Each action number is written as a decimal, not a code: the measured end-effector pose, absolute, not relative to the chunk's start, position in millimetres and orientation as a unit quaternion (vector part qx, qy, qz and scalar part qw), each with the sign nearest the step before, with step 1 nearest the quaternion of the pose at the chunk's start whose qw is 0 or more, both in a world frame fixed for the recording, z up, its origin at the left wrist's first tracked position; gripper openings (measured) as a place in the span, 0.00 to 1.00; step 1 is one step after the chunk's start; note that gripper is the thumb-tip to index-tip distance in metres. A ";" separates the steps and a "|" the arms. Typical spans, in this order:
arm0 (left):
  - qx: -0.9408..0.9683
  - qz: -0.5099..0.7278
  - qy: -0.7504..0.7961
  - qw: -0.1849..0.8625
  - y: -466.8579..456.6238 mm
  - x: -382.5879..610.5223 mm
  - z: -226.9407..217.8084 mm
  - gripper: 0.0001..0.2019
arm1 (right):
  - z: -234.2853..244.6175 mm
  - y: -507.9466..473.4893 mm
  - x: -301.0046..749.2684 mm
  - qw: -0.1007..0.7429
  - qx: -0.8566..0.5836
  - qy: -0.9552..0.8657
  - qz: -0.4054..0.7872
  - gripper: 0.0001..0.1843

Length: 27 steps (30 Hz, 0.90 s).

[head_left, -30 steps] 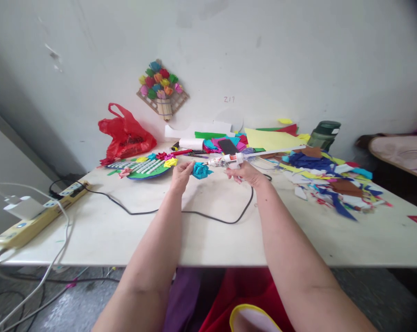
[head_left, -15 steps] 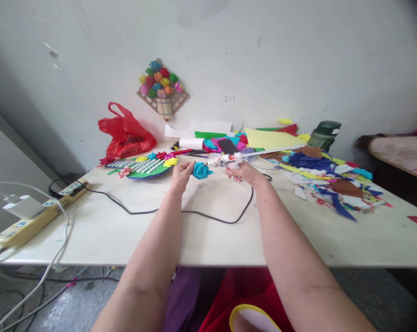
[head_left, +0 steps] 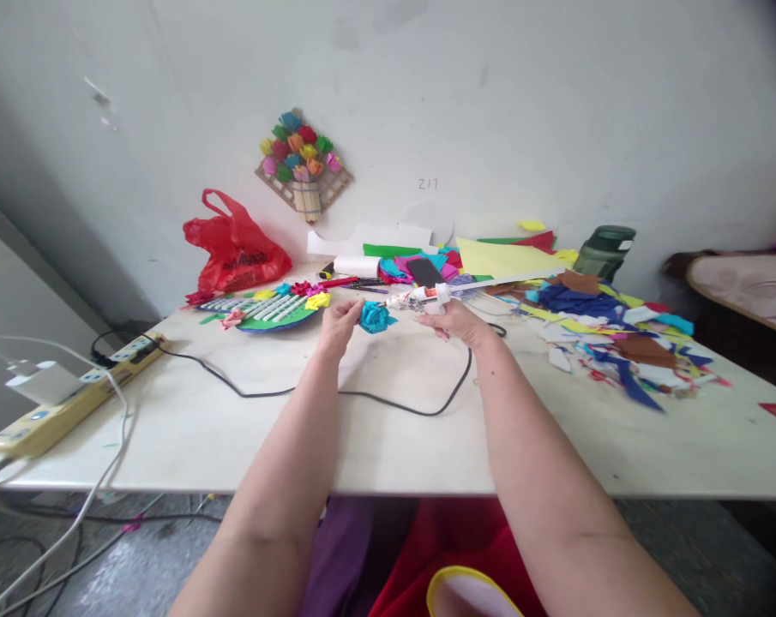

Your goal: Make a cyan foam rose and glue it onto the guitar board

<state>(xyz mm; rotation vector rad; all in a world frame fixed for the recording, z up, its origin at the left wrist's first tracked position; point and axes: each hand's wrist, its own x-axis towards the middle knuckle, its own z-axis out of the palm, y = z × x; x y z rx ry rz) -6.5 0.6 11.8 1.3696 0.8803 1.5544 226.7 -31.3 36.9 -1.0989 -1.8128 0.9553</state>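
My left hand [head_left: 341,326] pinches a blue crepe-paper flower [head_left: 375,317] at its left side, above the middle of the table. From the right, my right hand [head_left: 453,322] is wrapped round a white hot glue gun [head_left: 419,297], whose tip points left at the top of the flower. Whether the tip touches the paper I cannot tell. To the left lies a round green board [head_left: 278,319] with white paper rolls and small coloured paper flowers on it.
A black cord [head_left: 388,401] loops across the white table [head_left: 413,454] below my hands. On the left are a power strip [head_left: 72,398] and a red plastic bag [head_left: 237,248]. Paper scraps [head_left: 625,343] and a green bottle [head_left: 604,251] stand right; a phone [head_left: 424,272] lies behind.
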 end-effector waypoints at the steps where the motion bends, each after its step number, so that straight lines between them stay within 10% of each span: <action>1: 0.548 0.624 0.352 0.430 0.4 -6.6 12.1 0.16 | 37.7 -32.0 226.4 0.398 -0.430 -0.717 0.378 0.18; 27: 0.535 0.641 0.353 0.422 0.1 -15.2 15.2 0.17 | 34.4 -24.9 222.8 0.506 -0.415 -0.655 0.378 0.19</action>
